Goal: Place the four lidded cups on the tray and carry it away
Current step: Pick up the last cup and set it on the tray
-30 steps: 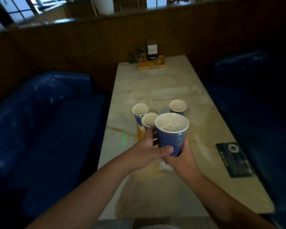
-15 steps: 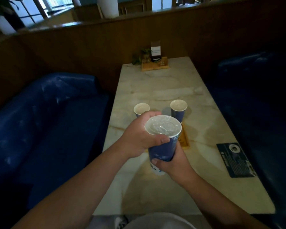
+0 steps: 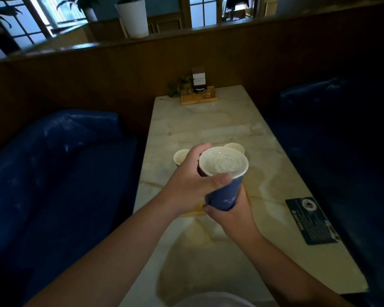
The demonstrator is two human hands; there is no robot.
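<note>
Right now your left hand (image 3: 186, 182) wraps the rim of the lidded cup (image 3: 224, 180) while your right hand (image 3: 228, 214) cups its base, holding it raised above the tray (image 3: 194, 212), probably to keep it level. Two more cups (image 3: 180, 156) peek out just beyond. Beyond them the table (image 3: 208, 127) lies bare toward the far end; its left edge runs close beside your left wrist.
</note>
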